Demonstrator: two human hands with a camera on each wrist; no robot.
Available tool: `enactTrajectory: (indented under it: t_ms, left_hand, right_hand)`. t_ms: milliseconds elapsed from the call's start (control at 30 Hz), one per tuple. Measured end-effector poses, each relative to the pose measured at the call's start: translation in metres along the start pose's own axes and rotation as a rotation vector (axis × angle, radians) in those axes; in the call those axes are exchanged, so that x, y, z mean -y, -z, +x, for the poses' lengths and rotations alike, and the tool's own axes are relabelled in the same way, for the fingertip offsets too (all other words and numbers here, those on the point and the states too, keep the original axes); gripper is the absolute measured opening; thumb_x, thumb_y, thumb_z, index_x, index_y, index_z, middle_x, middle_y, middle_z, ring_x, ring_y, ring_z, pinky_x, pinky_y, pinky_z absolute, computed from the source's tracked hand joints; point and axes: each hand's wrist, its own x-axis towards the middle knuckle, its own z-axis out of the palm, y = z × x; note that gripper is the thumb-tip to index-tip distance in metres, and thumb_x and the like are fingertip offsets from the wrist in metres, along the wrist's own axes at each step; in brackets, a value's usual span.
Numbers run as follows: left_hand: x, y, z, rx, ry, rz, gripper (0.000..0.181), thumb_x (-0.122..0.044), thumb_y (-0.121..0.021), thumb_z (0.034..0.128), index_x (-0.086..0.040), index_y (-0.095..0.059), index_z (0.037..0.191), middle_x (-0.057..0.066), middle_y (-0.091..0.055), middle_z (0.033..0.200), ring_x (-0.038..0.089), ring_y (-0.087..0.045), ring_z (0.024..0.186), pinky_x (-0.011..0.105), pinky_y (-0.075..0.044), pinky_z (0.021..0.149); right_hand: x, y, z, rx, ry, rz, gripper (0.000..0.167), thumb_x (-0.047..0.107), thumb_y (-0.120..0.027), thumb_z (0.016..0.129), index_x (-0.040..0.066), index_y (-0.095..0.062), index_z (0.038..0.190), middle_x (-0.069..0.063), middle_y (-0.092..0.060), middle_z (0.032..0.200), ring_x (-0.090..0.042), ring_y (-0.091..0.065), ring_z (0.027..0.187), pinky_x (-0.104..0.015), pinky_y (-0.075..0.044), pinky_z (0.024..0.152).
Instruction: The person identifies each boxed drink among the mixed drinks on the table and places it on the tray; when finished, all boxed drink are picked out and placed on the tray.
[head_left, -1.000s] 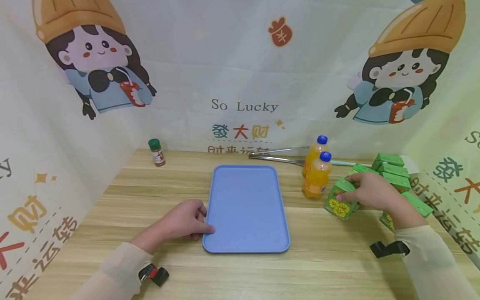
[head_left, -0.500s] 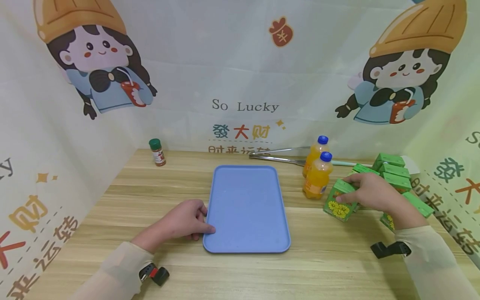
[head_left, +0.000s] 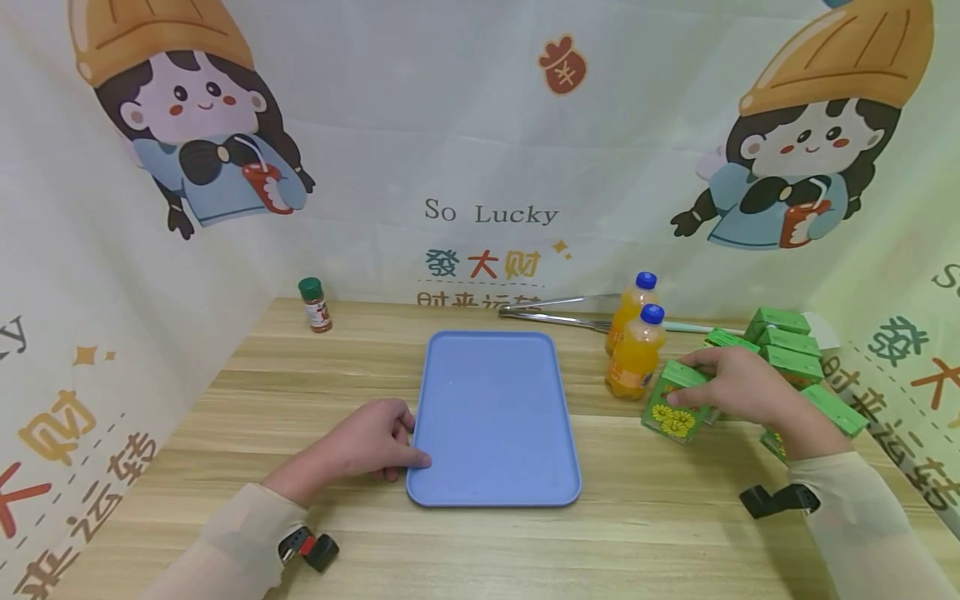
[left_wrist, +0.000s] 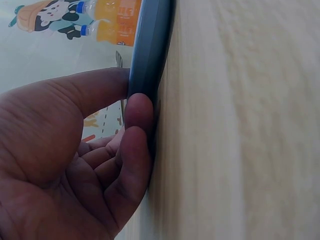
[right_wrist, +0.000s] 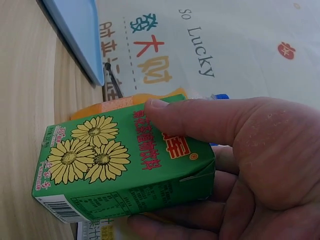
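Observation:
A blue rectangular tray (head_left: pixel 495 417) lies on the wooden table. My left hand (head_left: pixel 375 437) grips its left rim near the front corner; in the left wrist view the thumb (left_wrist: pixel 102 90) is on the rim's top and the fingertips are at its outer side. To the right, my right hand (head_left: pixel 738 387) holds a green drink carton (head_left: pixel 675 412) with yellow flowers on it. The right wrist view shows the thumb (right_wrist: pixel 200 120) across the printed face of the carton and the fingers behind it. Whether the carton's base touches the table I cannot tell.
Two orange drink bottles (head_left: pixel 636 358) with blue caps stand between tray and cartons. Several more green cartons (head_left: pixel 791 364) cluster behind the right hand. Metal tongs (head_left: pixel 555 318) and a pale-handled tool (head_left: pixel 701 327) lie at the back. A green-capped spice jar (head_left: pixel 316 307) stands back left.
My right hand has shifted slightly left with the carton, closer to the front bottle. The left hand and the tray have stayed in place.

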Motion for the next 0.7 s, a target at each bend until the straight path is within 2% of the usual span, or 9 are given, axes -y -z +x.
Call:
enactTrajectory:
  t_ms: [333,533,700]
  left_hand:
    - [-0.0007,-0.0008,-0.0002,-0.004,0.013,0.010,0.042,-0.018,-0.095,0.0908,0.000,-0.064,0.113,0.004,-0.069,0.068,0.019,-0.065,0.055,0.035,-0.055,0.055]
    - [-0.0009,-0.0003,-0.0005,0.001,0.001,0.007,0.042,-0.017,-0.094,0.0907,0.001,-0.063,0.113,0.004,-0.069,0.067,0.018,-0.064,0.055,0.035,-0.055,0.055]
    - [-0.0006,-0.0002,-0.0003,-0.001,0.002,0.007,0.042,-0.017,-0.094,0.0907,0.000,-0.063,0.112,0.004,-0.069,0.067,0.018,-0.064,0.055,0.035,-0.054,0.055]
  right_hand:
    - [0.0002,-0.0049,0.0005,0.009,0.016,0.053,0.077,0.043,-0.090,0.095,-0.007,-0.064,0.148,-0.015,-0.080,0.124,-0.026,-0.074,0.106,-0.053,-0.062,0.091]
    - [0.0004,-0.0068,0.0005,0.003,0.032,0.073,0.076,0.045,-0.090,0.095,-0.005,-0.066,0.147,-0.015,-0.080,0.125,-0.026,-0.075,0.108,-0.055,-0.063,0.093]
    - [0.0032,-0.0081,-0.0007,-0.021,0.052,0.070,0.072,0.044,-0.091,0.094,-0.003,-0.069,0.144,-0.011,-0.082,0.120,-0.021,-0.076,0.102,-0.047,-0.063,0.087]
